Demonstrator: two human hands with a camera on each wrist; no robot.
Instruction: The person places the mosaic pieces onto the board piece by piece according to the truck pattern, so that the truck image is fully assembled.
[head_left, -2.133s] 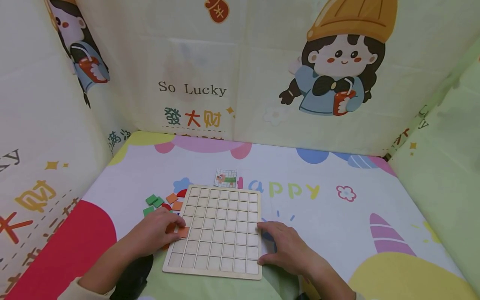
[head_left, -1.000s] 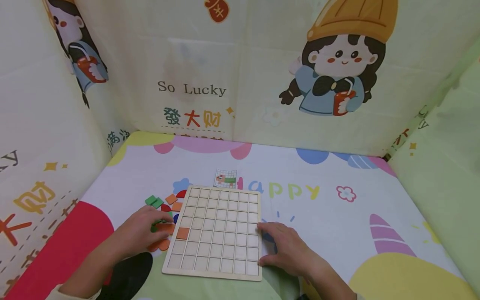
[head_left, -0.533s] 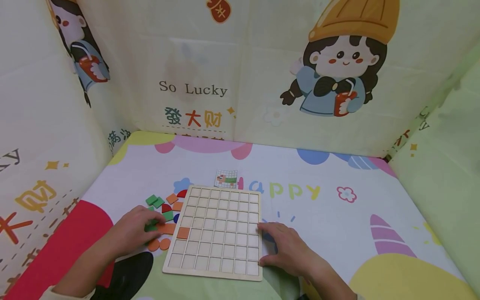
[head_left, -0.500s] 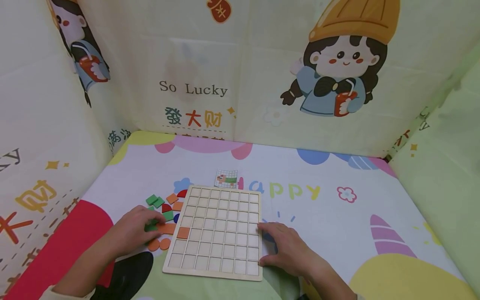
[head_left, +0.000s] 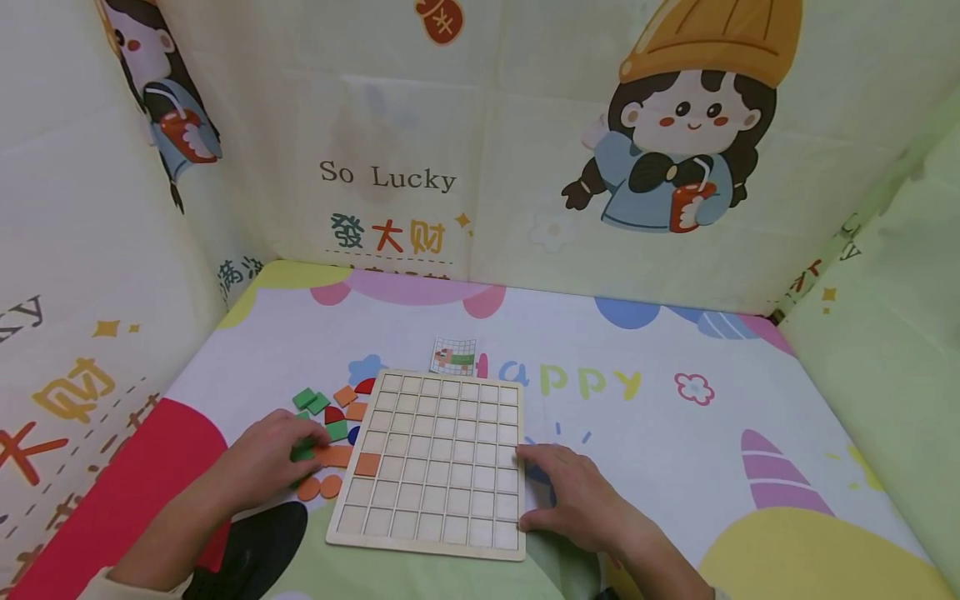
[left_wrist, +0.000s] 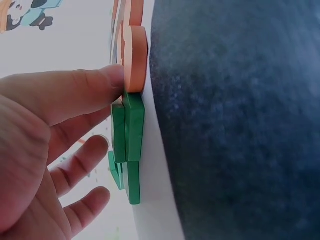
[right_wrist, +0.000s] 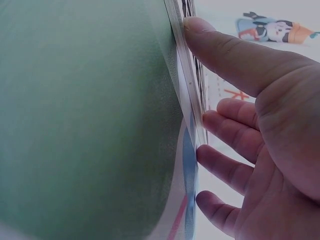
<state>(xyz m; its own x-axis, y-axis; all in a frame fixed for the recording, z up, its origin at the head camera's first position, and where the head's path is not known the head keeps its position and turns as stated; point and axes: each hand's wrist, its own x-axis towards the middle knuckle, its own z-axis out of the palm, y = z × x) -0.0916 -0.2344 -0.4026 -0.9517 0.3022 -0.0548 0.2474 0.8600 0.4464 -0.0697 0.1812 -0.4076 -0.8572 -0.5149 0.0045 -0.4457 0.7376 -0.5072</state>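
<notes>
Left hand [head_left: 266,458] at green tiles [left_wrist: 135,131], can't tell if pinching, nearer surface's [head_left: 645,454] left edge than board [head_left: 437,473]. Right hand [head_left: 576,497] spread.

Head camera: above, looking forward and down, farthest off; white, colour-printed tabletop [head_left: 652,450] across lower frame. Left wrist: close, low, grazing tabletop; shares flat green tiles [left_wrist: 134,130], centre-left, with head. Right wrist: likewise close; shares pale wooden gridded board [head_left: 432,498], upper centre.
</notes>
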